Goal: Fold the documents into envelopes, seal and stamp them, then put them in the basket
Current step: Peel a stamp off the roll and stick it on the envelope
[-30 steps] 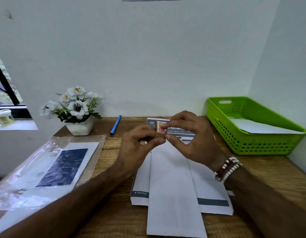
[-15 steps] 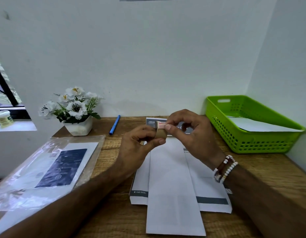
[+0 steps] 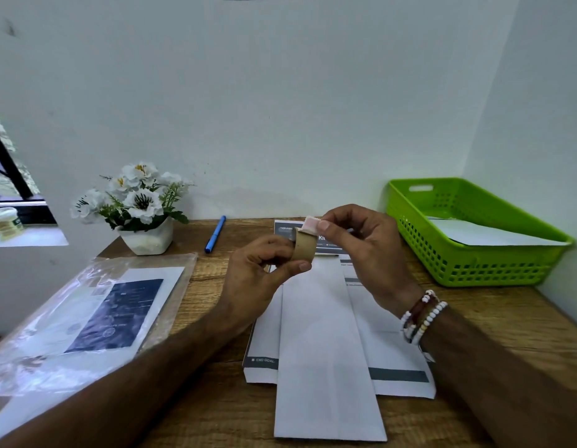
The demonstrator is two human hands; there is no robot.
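Right hand (image 3: 371,250) pinches stamp (image 3: 310,224) above envelope (image 3: 326,350), near basket (image 3: 491,270).

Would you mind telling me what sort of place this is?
Probably a small office or home mailing desk: a wooden table with a white envelope, a blue pen and a green basket.

A wooden desk (image 3: 212,273) meets pale walls (image 3: 280,108), window (image 3: 9,176) at left.

bare forearms, no sleeves; the right wrist wears stacked bead bracelets (image 3: 421,316), white, brown and dark.
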